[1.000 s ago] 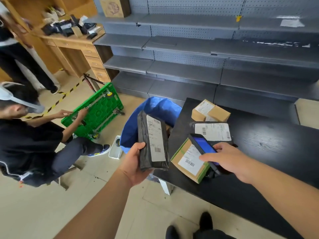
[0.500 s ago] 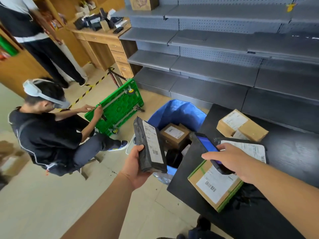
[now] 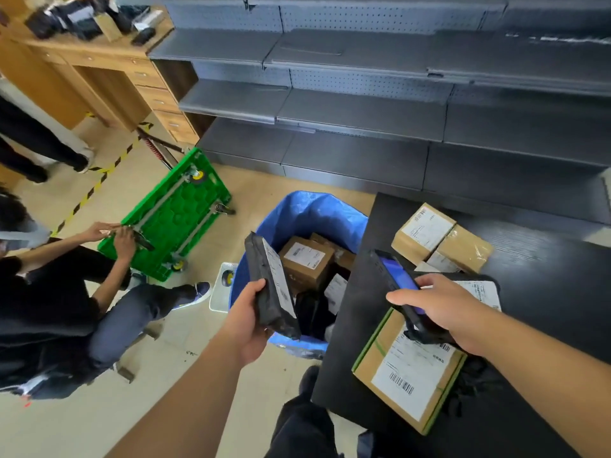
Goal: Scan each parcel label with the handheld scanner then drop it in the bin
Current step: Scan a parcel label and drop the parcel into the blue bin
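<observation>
My left hand (image 3: 249, 320) grips a black parcel bag (image 3: 269, 285) with a white label, held upright over the near rim of the blue bin (image 3: 307, 209). Inside the bin lie a brown labelled box (image 3: 305, 261) and other parcels. My right hand (image 3: 439, 312) holds the handheld scanner (image 3: 395, 279), blue screen up, above the black table (image 3: 545, 292). Under that hand sits a green-edged cardboard box (image 3: 408, 375) with a barcode label. A flat black parcel (image 3: 479, 287) and two brown boxes (image 3: 439, 236) lie farther back on the table.
A seated person (image 3: 59, 309) at the left works on an upturned green trolley (image 3: 168, 216). Someone's legs (image 3: 29, 143) stand at the far left. Grey shelving (image 3: 363, 110) runs behind the bin and table; a wooden desk (image 3: 109, 67) is at the back left.
The black bag has moved right and forward, from beside the bin to over its near rim. The view has shifted closer to the bin. My right hand still holds the scanner over the table.
</observation>
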Demonstrator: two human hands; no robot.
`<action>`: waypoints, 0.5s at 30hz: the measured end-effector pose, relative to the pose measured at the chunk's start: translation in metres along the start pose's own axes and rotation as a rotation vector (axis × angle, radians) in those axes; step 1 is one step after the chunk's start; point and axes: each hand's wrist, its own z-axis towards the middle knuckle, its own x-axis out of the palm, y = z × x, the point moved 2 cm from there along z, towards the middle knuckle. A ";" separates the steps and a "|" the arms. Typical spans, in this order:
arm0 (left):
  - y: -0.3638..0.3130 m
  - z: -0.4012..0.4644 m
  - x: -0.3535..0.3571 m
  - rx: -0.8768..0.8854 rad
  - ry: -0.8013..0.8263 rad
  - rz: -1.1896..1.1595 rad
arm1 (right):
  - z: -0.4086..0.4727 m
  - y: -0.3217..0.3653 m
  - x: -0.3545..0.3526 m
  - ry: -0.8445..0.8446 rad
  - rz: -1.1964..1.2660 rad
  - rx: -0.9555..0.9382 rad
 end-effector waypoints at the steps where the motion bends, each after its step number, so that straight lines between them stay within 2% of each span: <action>1: -0.004 0.009 0.003 -0.020 0.014 0.035 | 0.002 0.002 0.001 -0.020 0.005 0.020; 9: -0.039 0.069 0.023 -0.173 0.153 0.180 | 0.007 0.010 0.024 -0.177 0.116 0.130; 15: -0.041 0.095 0.039 -0.275 0.260 0.267 | -0.006 0.010 0.043 -0.227 0.207 0.178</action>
